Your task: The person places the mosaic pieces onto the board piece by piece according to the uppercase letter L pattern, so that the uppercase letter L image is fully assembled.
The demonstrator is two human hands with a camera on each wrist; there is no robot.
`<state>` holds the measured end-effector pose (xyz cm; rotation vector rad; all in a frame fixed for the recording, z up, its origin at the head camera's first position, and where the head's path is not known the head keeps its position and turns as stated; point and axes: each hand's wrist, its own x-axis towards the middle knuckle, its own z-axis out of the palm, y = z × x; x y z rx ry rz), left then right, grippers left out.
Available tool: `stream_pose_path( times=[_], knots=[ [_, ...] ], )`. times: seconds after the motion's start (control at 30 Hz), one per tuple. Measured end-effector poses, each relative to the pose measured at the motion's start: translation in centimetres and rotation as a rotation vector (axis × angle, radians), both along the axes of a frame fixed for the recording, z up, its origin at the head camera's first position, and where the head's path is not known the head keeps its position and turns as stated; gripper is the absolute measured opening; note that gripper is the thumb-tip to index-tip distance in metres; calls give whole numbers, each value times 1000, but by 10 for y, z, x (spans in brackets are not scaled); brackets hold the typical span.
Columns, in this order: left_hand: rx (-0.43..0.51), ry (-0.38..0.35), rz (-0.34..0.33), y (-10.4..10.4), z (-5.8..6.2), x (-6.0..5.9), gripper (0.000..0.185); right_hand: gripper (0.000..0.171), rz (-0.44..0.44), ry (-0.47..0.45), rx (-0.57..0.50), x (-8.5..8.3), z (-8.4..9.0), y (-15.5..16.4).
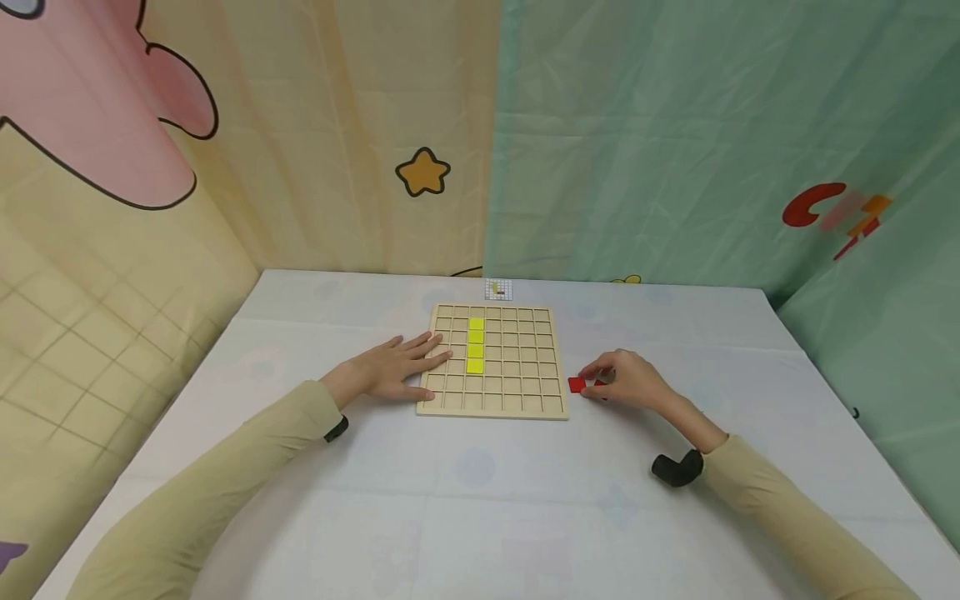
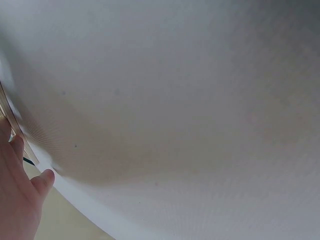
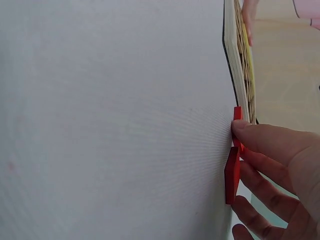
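A wooden grid board [image 1: 519, 408] lies on the table, with a column of several yellow square tiles [image 1: 476, 351] in its left half. My left hand [image 1: 392, 369] rests with spread, straight fingers over the board's left edge. Just off the board's right edge, my right hand [image 1: 624, 379] pinches a red square tile [image 1: 577, 384] between thumb and index finger. Under that hand is a second red tile [image 3: 231, 175], close beside the first and partly hidden in the head view. In the left wrist view only part of the left hand [image 2: 22, 192] shows.
Behind the board lies a small printed card [image 1: 498, 290] with a grid pattern. A white cloth covers the table [image 1: 465, 500]. Patterned curtains [image 1: 637, 150] hang along the back and sides. A black band [image 1: 677, 468] sits at the right wrist.
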<state>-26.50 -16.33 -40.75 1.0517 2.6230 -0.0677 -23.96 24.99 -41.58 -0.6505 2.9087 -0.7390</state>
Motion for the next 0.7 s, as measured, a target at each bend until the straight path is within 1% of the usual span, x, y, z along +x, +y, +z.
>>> stream_pose_path(
  times=[0.1,0.47,0.7],
  knots=[
    [2,1,-2,0,0,0,76,22,2,6,7,0,0,0],
    [-2,2,-4,0,1,1,76,24,-52,0,11,1,2,-3],
    [-7,-1,-1,0,0,0,75,25,-66,46,12,-2,8,-13]
  ],
)
